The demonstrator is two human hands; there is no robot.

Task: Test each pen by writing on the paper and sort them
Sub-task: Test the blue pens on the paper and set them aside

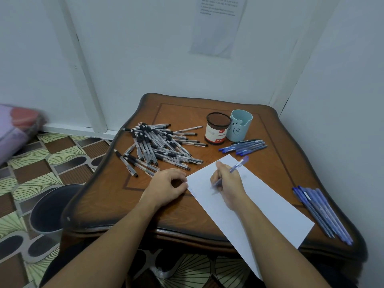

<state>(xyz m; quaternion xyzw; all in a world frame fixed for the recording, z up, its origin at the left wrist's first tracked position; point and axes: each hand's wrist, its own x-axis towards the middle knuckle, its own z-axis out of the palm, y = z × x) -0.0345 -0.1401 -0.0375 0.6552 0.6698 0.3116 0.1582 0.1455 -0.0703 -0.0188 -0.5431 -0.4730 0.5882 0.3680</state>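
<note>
A white sheet of paper lies slanted on the brown wooden table. My right hand grips a blue pen with its tip down on the paper. My left hand rests at the paper's left edge, fingers loosely curled with nothing in them. A heap of several clear black-grip pens lies at the table's back left. Several blue pens lie behind the paper. Another row of blue pens lies at the right edge.
A mesh pen cup with a red and white label and a light blue bear cup stand at the back of the table. A dark bin sits on the patterned floor at the left. Walls close in behind and to the right.
</note>
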